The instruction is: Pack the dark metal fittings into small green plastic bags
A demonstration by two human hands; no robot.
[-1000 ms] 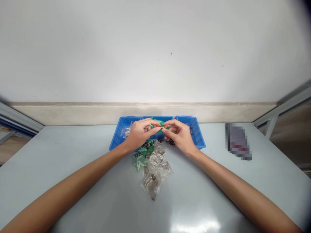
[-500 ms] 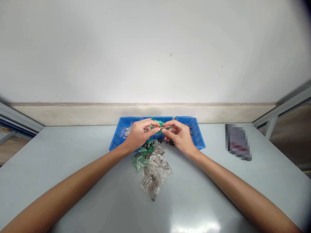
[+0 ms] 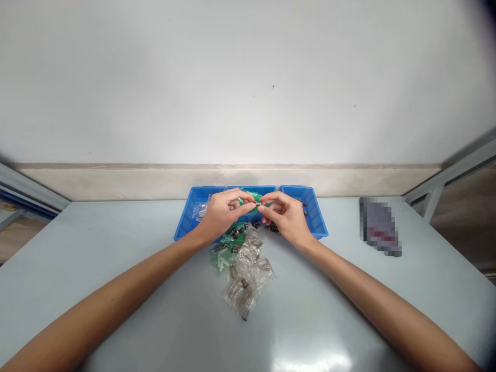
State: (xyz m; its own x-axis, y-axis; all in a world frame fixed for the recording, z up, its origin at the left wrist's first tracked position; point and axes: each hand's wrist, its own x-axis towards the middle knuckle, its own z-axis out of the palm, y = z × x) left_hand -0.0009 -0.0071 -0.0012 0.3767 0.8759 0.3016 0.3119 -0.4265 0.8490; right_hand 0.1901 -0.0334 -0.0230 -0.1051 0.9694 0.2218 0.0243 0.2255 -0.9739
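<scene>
A small metal screw (image 3: 258,204) is pinched between the fingertips of my left hand (image 3: 225,211) and my right hand (image 3: 285,214), one at each end. Both hands are over the blue middle bin (image 3: 251,189), where green plastic bags (image 3: 251,195) show behind the fingers. The left blue bin (image 3: 186,219) holds clear bags (image 3: 202,210). Dark screws lie in the right blue bin (image 3: 318,225), partly hidden by my right hand.
Clear bags of hardware (image 3: 250,274) and a green bag (image 3: 221,258) lie in a pile in front of the bins, with loose dark screws (image 3: 237,232) by them. A blurred-out dark object (image 3: 380,227) rests at the table's right. The wall stands behind.
</scene>
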